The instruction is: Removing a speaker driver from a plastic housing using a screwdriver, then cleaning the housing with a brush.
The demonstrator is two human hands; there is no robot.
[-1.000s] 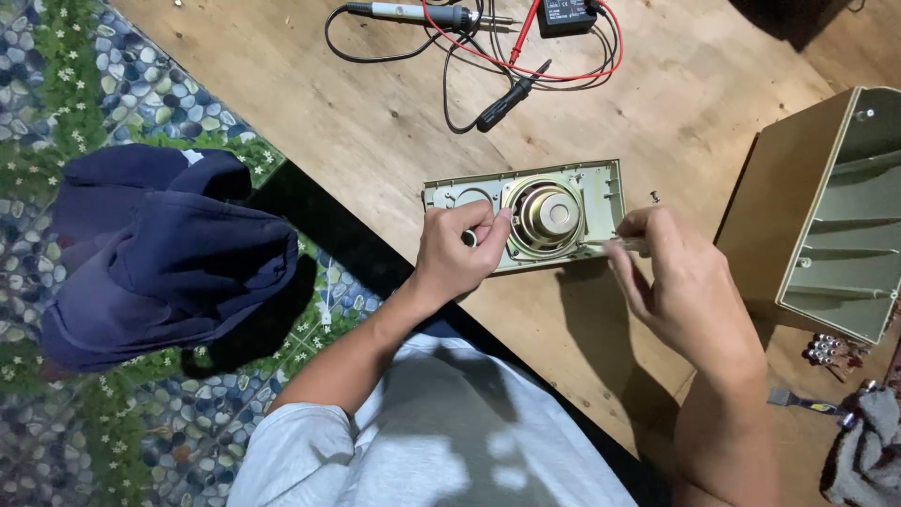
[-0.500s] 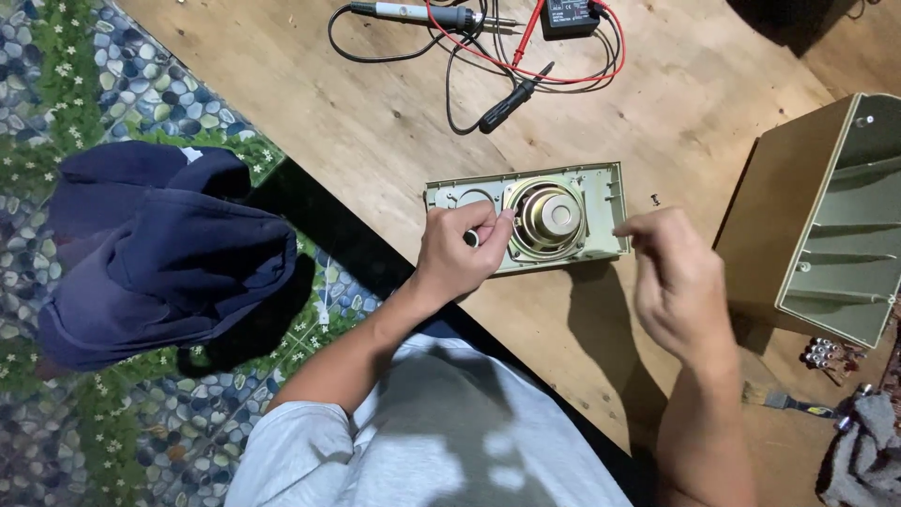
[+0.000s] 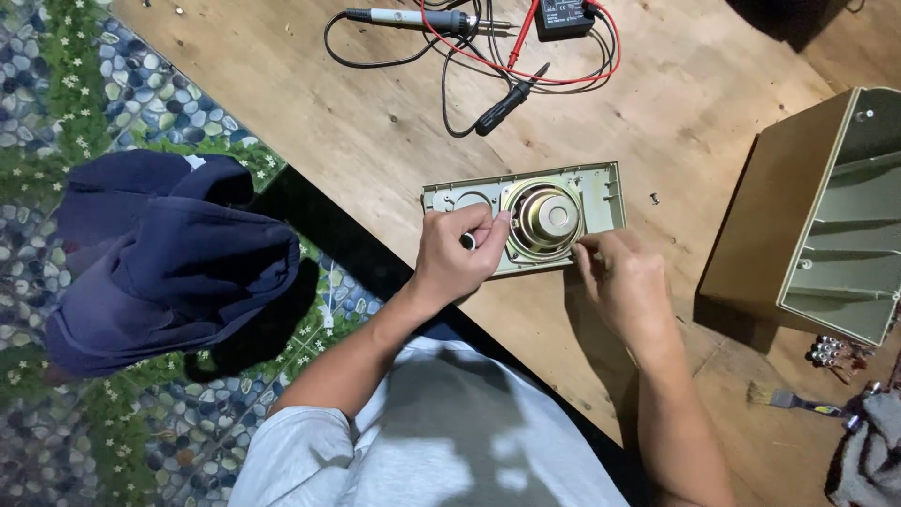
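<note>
A pale green speaker panel (image 3: 605, 188) lies flat on the wooden table (image 3: 310, 122), with a round metal speaker driver (image 3: 544, 218) mounted in its middle. My left hand (image 3: 455, 253) grips the panel's left part, fingers curled over its near edge beside the driver; a small black item shows under the fingers. My right hand (image 3: 624, 282) rests at the panel's lower right edge, fingertips pinched together against the driver's rim. What the fingertips hold is hidden. A tiny dark screw (image 3: 654, 198) lies on the table just right of the panel.
An open speaker cabinet (image 3: 826, 216) lies at the right. A soldering iron (image 3: 404, 17), meter (image 3: 563, 14) and probe leads (image 3: 507, 99) lie at the far edge. A small brush (image 3: 798, 402), a plug cluster (image 3: 826, 352) and grey cloth (image 3: 868, 460) are near right. Blue fabric (image 3: 169, 253) is on the left floor.
My right hand has come down and leftward from above the table to the panel's lower right edge. The left hand and the panel have stayed in place.
</note>
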